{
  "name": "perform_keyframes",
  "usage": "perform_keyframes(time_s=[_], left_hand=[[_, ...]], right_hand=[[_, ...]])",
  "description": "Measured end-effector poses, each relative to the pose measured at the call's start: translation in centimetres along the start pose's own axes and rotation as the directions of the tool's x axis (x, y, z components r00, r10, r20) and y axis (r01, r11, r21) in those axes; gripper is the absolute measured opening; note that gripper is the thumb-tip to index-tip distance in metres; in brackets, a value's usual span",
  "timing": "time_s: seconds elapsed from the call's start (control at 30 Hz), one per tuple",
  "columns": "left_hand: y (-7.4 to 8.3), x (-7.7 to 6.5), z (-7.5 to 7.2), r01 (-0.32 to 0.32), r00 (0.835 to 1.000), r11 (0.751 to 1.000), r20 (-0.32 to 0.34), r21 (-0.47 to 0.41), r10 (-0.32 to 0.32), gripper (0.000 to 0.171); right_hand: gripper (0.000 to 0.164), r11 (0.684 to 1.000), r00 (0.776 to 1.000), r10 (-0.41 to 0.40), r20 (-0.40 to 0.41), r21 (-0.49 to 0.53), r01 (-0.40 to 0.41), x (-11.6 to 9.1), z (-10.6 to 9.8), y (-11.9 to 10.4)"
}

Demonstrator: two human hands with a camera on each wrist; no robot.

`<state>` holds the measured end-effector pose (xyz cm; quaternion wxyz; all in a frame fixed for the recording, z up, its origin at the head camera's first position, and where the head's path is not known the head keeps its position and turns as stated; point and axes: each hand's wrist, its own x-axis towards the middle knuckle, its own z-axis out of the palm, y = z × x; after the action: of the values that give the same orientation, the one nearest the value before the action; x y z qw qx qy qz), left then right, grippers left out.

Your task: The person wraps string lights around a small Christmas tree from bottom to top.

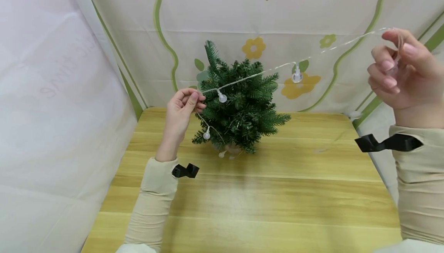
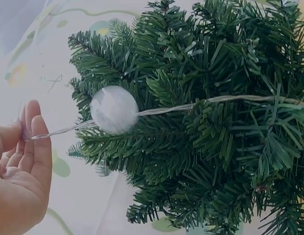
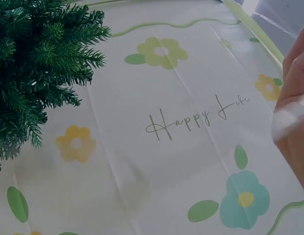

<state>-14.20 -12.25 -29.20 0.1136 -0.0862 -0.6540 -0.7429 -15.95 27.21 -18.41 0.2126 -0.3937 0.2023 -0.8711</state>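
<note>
A small green Christmas tree (image 1: pixel 239 106) stands at the back of the wooden table. At its left side my left hand (image 1: pixel 184 104) pinches a string of bulb lights (image 1: pixel 249 77) between thumb and fingertips. Up at the far right, my right hand (image 1: pixel 406 71) grips the other end of this string, which runs taut across the front of the tree. Clear round bulbs (image 1: pixel 296 76) hang from it. Below my left hand the wire drops to another bulb (image 1: pixel 206 134) and on toward the tree's base. Close up in the left wrist view, a bulb (image 2: pixel 114 109) overlaps the branches.
The wooden table (image 1: pixel 277 203) extends in front of the tree. A printed cloth (image 1: pixel 222 21) with flowers and leaves hangs behind it, and a pale cloth (image 1: pixel 52 129) borders the left side. Black wrist mounts (image 1: pixel 185 171) sit on both sleeves.
</note>
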Motion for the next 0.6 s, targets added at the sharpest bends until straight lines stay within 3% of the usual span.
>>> perform_keyframes(time_s=[0.13, 0.3, 0.5, 0.6], left_hand=[[0.4, 0.1, -0.1, -0.022, 0.999, 0.999, 0.030, 0.033, 0.021, 0.025], [0.8, 0.1, -0.1, -0.053, 0.992, 0.990, 0.119, 0.131, 0.037, 0.032], [1.2, 0.2, 0.3, -0.083, 0.991, 0.988, 0.112, 0.127, 0.069, 0.012], [1.5, 0.4, 0.4, -0.108, 0.990, 0.992, 0.100, 0.071, 0.100, 0.020]], right_hand=[[0.044, 0.999, 0.989, 0.047, 0.143, -0.001, -0.047, 0.8, -0.3, 0.4], [0.051, 0.997, 0.975, 0.071, 0.212, -0.032, -0.066, 1.4, -1.0, 0.1], [0.048, 0.997, 0.992, 0.066, 0.108, -0.040, -0.062, 2.1, -0.6, -0.5], [0.042, 0.998, 0.998, 0.061, 0.027, -0.036, -0.060, 2.5, -0.2, -0.6]])
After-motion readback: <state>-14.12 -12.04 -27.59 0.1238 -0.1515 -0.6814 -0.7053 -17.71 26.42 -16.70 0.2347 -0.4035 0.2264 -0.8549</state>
